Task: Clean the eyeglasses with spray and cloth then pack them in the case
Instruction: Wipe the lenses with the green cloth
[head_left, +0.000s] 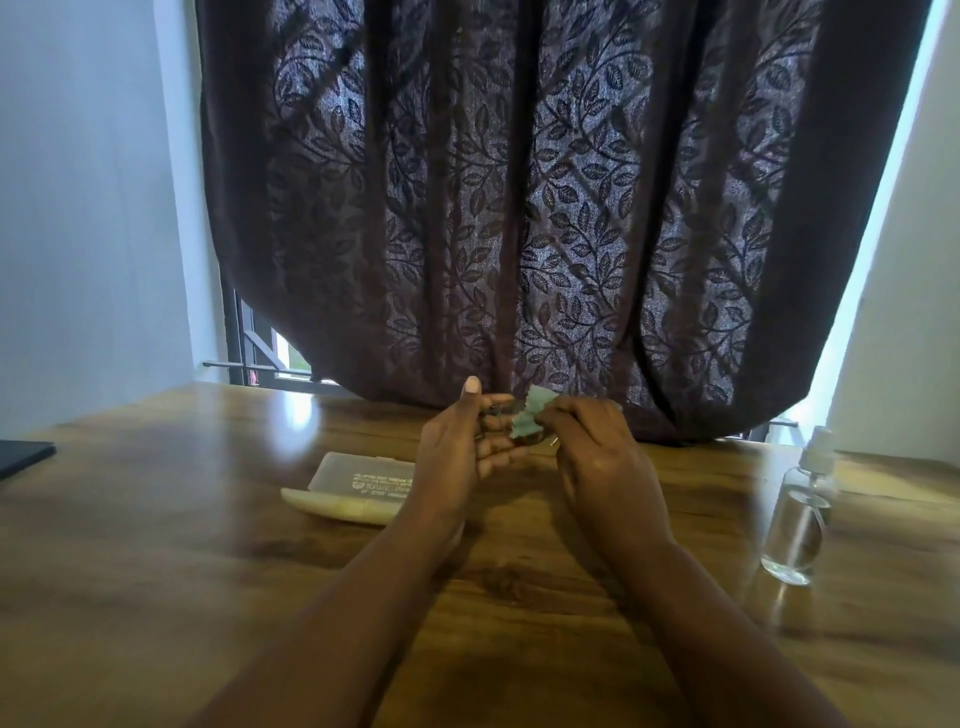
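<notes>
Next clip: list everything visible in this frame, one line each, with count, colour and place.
glasses: one, dark frame, mostly hidden, held between both hands above the table
cloth: one, pale green, pinched against the glasses
case: one, cream, open, on the table left of the hands
spray bottle: one, clear with white top, upright at the table's right edge
table: one, brown wood grain
curtain: one, dark with leaf pattern, behind the table
dark flat thing: one, at the far left edge, cannot tell what
left hand: grips the glasses
right hand: pinches the cloth
</notes>
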